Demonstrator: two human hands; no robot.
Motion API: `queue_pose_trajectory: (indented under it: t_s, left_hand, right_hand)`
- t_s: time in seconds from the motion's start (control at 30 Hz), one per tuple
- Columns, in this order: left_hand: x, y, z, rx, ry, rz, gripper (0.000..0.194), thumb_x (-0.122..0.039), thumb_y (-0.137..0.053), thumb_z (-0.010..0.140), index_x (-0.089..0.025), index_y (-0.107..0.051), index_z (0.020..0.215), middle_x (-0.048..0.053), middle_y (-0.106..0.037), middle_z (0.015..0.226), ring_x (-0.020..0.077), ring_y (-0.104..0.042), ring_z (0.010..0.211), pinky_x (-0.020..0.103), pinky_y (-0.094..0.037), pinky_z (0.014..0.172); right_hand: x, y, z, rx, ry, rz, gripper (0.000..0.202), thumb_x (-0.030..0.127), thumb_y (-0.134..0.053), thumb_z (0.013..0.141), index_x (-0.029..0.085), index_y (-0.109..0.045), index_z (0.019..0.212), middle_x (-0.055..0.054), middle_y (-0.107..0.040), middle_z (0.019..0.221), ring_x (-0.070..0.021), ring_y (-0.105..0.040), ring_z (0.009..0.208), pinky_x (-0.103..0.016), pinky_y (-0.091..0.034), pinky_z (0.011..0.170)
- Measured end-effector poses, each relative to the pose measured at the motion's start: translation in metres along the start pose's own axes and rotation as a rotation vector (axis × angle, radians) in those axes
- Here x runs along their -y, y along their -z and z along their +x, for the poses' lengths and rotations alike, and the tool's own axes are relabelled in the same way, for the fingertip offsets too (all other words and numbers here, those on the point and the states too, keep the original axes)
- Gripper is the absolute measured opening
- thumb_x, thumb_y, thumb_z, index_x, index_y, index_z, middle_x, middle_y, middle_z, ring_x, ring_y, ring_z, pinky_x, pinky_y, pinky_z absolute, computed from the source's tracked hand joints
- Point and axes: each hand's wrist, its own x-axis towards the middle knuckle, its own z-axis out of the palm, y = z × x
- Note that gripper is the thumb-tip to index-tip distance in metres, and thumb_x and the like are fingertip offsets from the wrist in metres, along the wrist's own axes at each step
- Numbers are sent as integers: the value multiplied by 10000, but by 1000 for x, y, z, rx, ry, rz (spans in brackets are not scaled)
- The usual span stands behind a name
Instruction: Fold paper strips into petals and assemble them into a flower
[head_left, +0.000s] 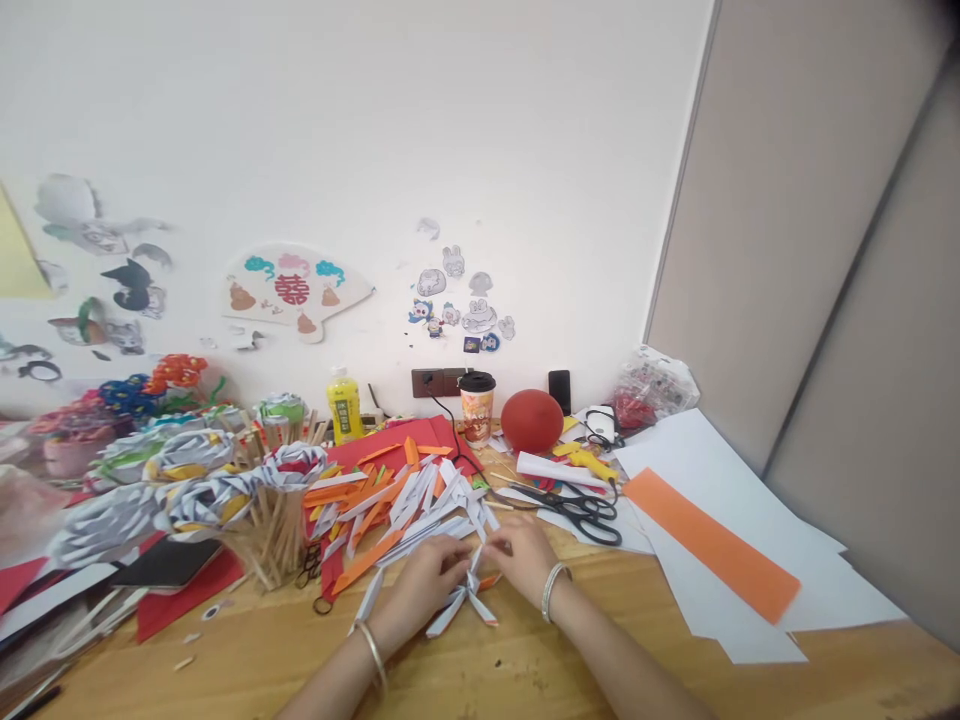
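Note:
Near the table's front middle, my left hand [429,582] and my right hand [525,562] face each other over a folded white paper piece [472,588] with several pointed arms. Both hands have their fingers pinched on it, one from each side. Its lower arms, tipped with a little orange, spread out below my fingers; the part between the fingertips is partly hidden. Just behind my hands lies a heap of folded white and orange paper strips [405,500], some touching the piece. A bracelet is on each wrist.
Black scissors [589,512], a yellow glue gun [592,460], a red ball [531,420] and a lidded cup [477,405] stand or lie behind. White sheets [720,540] with an orange strip [712,545] are right; paper flowers on sticks [202,490] are left.

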Motion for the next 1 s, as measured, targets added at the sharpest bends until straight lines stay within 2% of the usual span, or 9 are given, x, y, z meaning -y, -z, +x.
queue_pose_trajectory:
  t_s: [0.07,0.13,0.27,0.33,0.4,0.53,0.63,0.83,1.0]
  left_hand:
    - [-2,1,-1,-7,-18,43,220,-284,-503,755,-185,-698,762,40,-674,769,205,-578,767,265,-413,713]
    - [-4,1,-2,0,14,9,228,-282,-491,758,-179,-693,732,38,-679,738,200,-589,730,259,-418,684]
    - [-13,3,-4,-14,101,-202,255,-294,-510,748,-144,-691,845,58,-712,815,217,-627,742,274,-454,678]
    - [-19,4,-6,-66,116,-249,258,-291,-551,725,-146,-692,886,62,-716,845,228,-632,763,291,-466,693]
    - [-24,4,-8,-173,94,-231,237,-288,-576,718,-161,-695,880,59,-714,841,230,-631,769,309,-473,712]
    - [-27,-1,-13,-419,-83,-172,163,-295,-572,760,-200,-686,826,52,-698,851,217,-623,795,326,-480,753]
    - [-25,-6,-15,-511,-184,-124,141,-281,-556,786,-212,-666,842,55,-688,870,212,-621,810,344,-484,775]
    - [-23,-6,-13,-551,-209,-18,96,-280,-541,799,-203,-598,796,64,-641,861,226,-585,840,381,-481,768]
    - [-25,-1,-13,-495,-217,-13,111,-281,-526,804,-202,-521,726,19,-565,741,189,-543,712,301,-465,653]
  right_hand:
    - [7,-6,-5,42,-30,42,144,326,-668,723,215,-708,640,-29,-659,704,-208,-555,803,-293,-386,724]
    - [12,-10,-8,25,-57,105,150,343,-701,683,205,-704,625,-33,-661,702,-215,-565,802,-297,-387,711]
    - [18,-12,-9,8,-165,426,74,246,-678,684,175,-699,678,-30,-677,676,-197,-608,697,-283,-429,649]
    - [21,-11,-8,1,-214,626,71,191,-646,690,162,-696,732,-32,-692,692,-191,-626,663,-280,-455,633]
    - [25,-8,-8,-75,-224,714,96,160,-636,684,157,-694,761,-44,-700,742,-203,-637,706,-295,-470,665]
    - [32,-4,-10,-344,-133,543,91,140,-671,669,172,-702,748,-63,-677,800,-233,-602,830,-343,-441,764]
    - [35,-2,-12,-440,-51,399,108,132,-709,657,185,-706,751,-54,-661,767,-229,-577,828,-350,-420,771]
    - [36,-3,-14,-436,-46,313,90,128,-731,660,186,-675,699,-31,-654,739,-211,-560,799,-332,-400,746]
    - [36,1,-15,-445,46,274,142,128,-734,663,187,-611,626,0,-632,694,-191,-539,771,-315,-379,734]
